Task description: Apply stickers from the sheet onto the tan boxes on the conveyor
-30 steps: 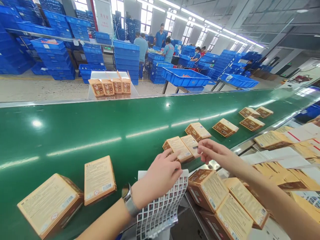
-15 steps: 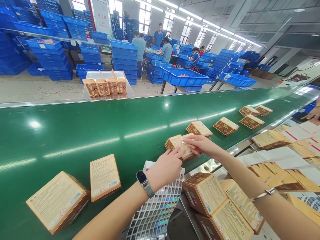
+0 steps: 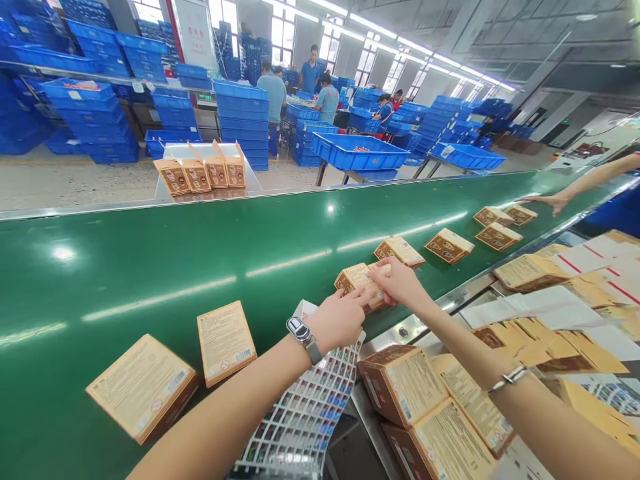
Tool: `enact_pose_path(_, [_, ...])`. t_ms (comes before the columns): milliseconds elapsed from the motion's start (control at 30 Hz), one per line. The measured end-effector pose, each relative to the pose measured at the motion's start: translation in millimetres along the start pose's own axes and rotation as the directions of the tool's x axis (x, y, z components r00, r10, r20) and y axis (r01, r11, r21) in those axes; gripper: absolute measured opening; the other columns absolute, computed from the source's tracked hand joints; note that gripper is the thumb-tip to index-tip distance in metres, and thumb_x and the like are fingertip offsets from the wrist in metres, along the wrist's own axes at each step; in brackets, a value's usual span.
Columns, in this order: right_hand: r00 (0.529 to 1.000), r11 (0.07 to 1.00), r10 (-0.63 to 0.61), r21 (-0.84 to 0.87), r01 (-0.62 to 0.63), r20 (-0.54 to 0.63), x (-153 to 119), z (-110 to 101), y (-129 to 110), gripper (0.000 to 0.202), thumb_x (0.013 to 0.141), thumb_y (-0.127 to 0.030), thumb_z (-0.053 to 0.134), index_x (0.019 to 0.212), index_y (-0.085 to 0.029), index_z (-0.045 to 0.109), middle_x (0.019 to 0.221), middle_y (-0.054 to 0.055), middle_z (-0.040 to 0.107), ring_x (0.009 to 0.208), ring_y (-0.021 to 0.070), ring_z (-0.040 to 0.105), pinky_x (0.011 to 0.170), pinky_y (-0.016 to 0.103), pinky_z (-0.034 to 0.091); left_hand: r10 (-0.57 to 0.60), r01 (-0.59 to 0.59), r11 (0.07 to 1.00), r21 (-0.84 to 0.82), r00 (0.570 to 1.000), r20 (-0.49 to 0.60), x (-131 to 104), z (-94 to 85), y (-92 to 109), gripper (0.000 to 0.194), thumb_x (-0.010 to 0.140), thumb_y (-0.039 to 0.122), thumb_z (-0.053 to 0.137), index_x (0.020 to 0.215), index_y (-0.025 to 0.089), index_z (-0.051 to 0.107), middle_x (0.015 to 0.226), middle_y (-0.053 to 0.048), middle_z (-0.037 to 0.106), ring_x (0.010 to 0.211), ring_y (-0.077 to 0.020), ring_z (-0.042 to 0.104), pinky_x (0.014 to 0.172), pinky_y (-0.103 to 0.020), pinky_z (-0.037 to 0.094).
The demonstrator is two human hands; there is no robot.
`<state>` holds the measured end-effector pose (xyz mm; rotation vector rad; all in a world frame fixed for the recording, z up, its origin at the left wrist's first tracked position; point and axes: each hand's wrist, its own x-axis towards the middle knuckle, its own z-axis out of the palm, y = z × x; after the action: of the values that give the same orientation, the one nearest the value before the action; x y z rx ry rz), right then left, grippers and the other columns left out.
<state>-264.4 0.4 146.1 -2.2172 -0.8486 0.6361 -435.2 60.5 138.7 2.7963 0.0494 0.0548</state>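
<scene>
My left hand (image 3: 344, 319), wearing a watch, has its index and middle fingers stretched onto a small brown-and-cream carton (image 3: 354, 277) on the green conveyor belt. Under its palm is a sheet of shiny stickers (image 3: 300, 407), hanging toward me; the thumb is hidden. My right hand (image 3: 400, 280) is closed around the upper corner of a neighbouring carton (image 3: 374, 301), which both hands partly cover. Whether a sticker is between the right fingers cannot be made out. Just beyond lies another carton (image 3: 400, 251).
Two larger-looking cartons (image 3: 143, 387) (image 3: 226, 341) lie on the belt (image 3: 165, 260) at left. Several more sit farther right, near a co-worker's outstretched hand (image 3: 555, 200). Stacked cartons (image 3: 407, 383) and flat packaging (image 3: 545, 347) fill my right side. Blue crates (image 3: 360, 152) stand beyond.
The left-hand cartons have shifted rightward along the belt. My right fingers have moved from the carton's top to close over its corner. A co-worker's arm now reaches over the far belt.
</scene>
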Motion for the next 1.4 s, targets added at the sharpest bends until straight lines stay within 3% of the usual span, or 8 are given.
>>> enact_pose_path(167, [0.993,0.999,-0.046,0.018,0.048,-0.11,-10,-10,-11,0.04,0.083,-0.033,0.058,0.118,-0.013,0.053,0.042,-0.007,0.051,0.036,0.0187,0.051,0.038,0.029,0.041,-0.035,0.034,0.999,-0.017,0.999,-0.04,-12,-23.8,10,0.018,0.091,0.011,0.056,0.092,0.015,0.074,0.129,-0.013,0.068,0.123,-0.0269,0.062,0.108,-0.039,0.043])
enact_pose_path(300, [0.97,0.967,-0.244,0.079,0.243,0.005,-58,-22,-36,0.031,0.084,-0.048,0.058,0.097,-0.021,0.064,0.068,0.001,0.064,0.057,0.0176,0.062,0.051,0.029,0.053,-0.171,0.166,0.984,-0.066,0.982,-0.084,-63,-57.2,21,0.029,0.102,0.023,0.042,0.086,0.019,0.066,0.072,-0.002,0.069,0.064,-0.0207,0.068,0.062,-0.03,0.049])
enact_pose_path(400, [0.803,0.869,-0.495,0.209,0.449,0.332,-107,-20,-57,0.036,0.08,-0.051,0.07,0.105,-0.024,0.068,0.094,0.008,0.074,0.084,0.0227,0.071,0.07,0.032,0.06,-0.304,0.261,0.909,-0.325,0.949,-0.088,-107,-79.4,28,0.029,0.102,0.025,0.042,0.079,0.022,0.06,0.061,0.005,0.057,0.055,-0.0138,0.057,0.051,-0.024,0.035])
enact_pose_path(467, [0.746,0.844,-0.537,0.253,0.473,0.394,-131,-11,-67,0.037,0.079,-0.044,0.075,0.11,-0.026,0.067,0.093,0.007,0.074,0.081,0.0209,0.072,0.071,0.031,0.061,-0.37,0.3,0.81,-0.503,0.928,-0.041,-130,-86.7,31,0.024,0.101,0.025,0.044,0.083,0.022,0.06,0.063,0.006,0.056,0.058,-0.0123,0.054,0.053,-0.023,0.033])
enact_pose_path(700, [0.753,0.874,-0.473,0.355,0.333,0.458,-150,39,-60,0.031,0.087,-0.052,0.064,0.103,-0.025,0.067,0.07,-0.001,0.068,0.06,0.015,0.066,0.054,0.023,0.054,-0.579,0.458,0.683,-0.569,0.814,-0.039,-181,-60.7,42,0.03,0.076,0.033,0.084,0.097,0.022,0.064,0.079,0.005,0.066,0.066,-0.014,0.057,0.057,-0.022,0.034])
enact_pose_path(900, [0.675,0.864,-0.499,0.249,0.438,0.544,-166,55,-56,0.023,0.086,-0.046,0.066,0.097,-0.027,0.073,0.077,0.0,0.075,0.068,0.0169,0.07,0.062,0.024,0.056,-0.652,0.557,0.632,-0.539,0.758,0.018,-211,-48.4,49,0.004,0.086,0.024,0.074,0.083,0.022,0.072,0.065,0.006,0.065,0.058,-0.0109,0.054,0.056,-0.02,0.032])
enact_pose_path(1167, [0.676,0.813,-0.573,0.219,0.539,0.464,-181,73,-67,0.021,0.092,-0.04,0.062,0.08,-0.027,0.073,0.07,-0.003,0.073,0.061,0.0141,0.068,0.058,0.019,0.054,-0.652,0.493,0.614,-0.617,0.757,-0.043,-228,-45.2,53,0.003,0.089,0.027,0.069,0.09,0.025,0.071,0.08,0.005,0.074,0.07,-0.0136,0.064,0.062,-0.02,0.038])
enact_pose_path(1400, [0.608,0.689,-0.688,0.093,0.719,0.396,-190,73,-70,0.02,0.098,-0.03,0.053,0.088,-0.026,0.07,0.076,-0.003,0.076,0.064,0.0123,0.072,0.058,0.016,0.056,-0.59,0.461,0.695,-0.551,0.804,-0.071,-230,-28.2,47,0.019,0.099,0.029,0.053,0.086,0.025,0.065,0.076,0.005,0.071,0.065,-0.0129,0.062,0.061,-0.021,0.037])
